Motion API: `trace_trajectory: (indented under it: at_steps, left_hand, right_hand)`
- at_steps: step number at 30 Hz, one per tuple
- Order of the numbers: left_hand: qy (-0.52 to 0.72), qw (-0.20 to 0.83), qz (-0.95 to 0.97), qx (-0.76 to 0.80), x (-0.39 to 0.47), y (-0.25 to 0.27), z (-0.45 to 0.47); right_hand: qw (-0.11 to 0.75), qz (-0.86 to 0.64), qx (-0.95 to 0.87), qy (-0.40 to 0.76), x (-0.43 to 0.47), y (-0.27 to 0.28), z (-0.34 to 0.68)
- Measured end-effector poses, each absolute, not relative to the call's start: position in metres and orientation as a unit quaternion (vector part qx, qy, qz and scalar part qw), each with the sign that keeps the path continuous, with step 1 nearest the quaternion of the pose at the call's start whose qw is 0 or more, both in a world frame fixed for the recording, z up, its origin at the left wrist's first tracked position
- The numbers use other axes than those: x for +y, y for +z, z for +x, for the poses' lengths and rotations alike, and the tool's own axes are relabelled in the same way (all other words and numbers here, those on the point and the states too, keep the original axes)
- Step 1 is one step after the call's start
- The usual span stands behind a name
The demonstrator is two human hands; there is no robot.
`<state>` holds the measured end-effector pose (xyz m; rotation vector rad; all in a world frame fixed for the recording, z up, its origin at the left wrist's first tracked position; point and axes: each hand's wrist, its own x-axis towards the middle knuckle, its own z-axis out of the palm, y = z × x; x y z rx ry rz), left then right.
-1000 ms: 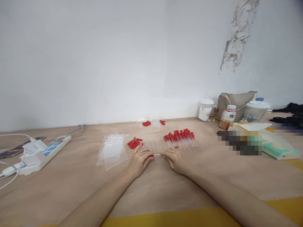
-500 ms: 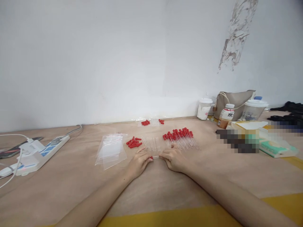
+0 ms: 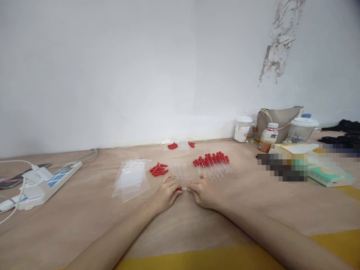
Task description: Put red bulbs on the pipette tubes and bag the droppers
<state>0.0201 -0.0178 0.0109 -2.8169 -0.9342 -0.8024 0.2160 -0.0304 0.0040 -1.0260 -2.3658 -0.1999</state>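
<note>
My left hand (image 3: 166, 195) is closed on a red rubber bulb (image 3: 179, 189), its tip peeking out at the fingertips. Closed on a clear dropper tube (image 3: 184, 189) is my right hand (image 3: 203, 192); the tube lies in line with the bulb, and whether it sits inside it is hard to see. Just beyond the left hand lies a heap of loose red bulbs (image 3: 159, 169). Several bare clear tubes (image 3: 179, 171) lie side by side past the fingers. Behind the right hand, many droppers with red bulbs (image 3: 216, 165) rest in a row.
Clear plastic bags (image 3: 131, 179) lie to the left, and a white power strip (image 3: 52, 185) with cables is further left. Bagged red bulbs (image 3: 172, 145) are by the wall. A paper cup (image 3: 243, 129), a bottle (image 3: 268, 137), a grey bag (image 3: 281, 122) and a tissue pack (image 3: 327, 174) stand at right.
My right hand has shifted slightly left, toward the left hand. The visible stretch of tube between the hands is shorter, and more of the red bulb shows.
</note>
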Motion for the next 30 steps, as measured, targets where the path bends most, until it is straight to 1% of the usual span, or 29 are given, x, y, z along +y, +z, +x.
trace_trajectory:
  at_steps: [6, 12, 16, 19, 22, 26, 30]
  left_hand:
    - [-0.26, 0.036, -0.912, -0.314, -0.017, 0.012, 0.02]
    - [-0.29, 0.062, -0.899, -0.322, -0.012, 0.015, 0.016]
    - [-0.322, 0.107, -0.859, -0.382, -0.003, 0.016, -0.001]
    - [-0.325, 0.113, -0.815, -0.466, 0.007, 0.013, -0.019]
    - [-0.306, 0.093, -0.788, -0.526, 0.015, 0.009, -0.03]
    - [-0.279, 0.088, -0.791, -0.537, 0.02, 0.005, -0.033]
    - [-0.284, 0.088, -0.81, -0.505, 0.022, 0.004, -0.034]
  right_hand:
    - [0.282, -0.38, -0.879, -0.064, -0.03, 0.003, 0.212]
    - [0.271, -0.385, -0.87, -0.146, -0.033, 0.013, 0.219]
    - [0.283, -0.457, -0.826, -0.17, -0.027, 0.018, 0.235]
    - [0.315, -0.587, -0.733, -0.137, -0.012, 0.022, 0.251]
    - [0.321, -0.687, -0.646, -0.084, 0.008, 0.025, 0.264]
    - [0.301, -0.747, -0.593, -0.018, 0.028, 0.02, 0.271]
    - [0.285, -0.755, -0.591, -0.023, 0.034, 0.014, 0.271]
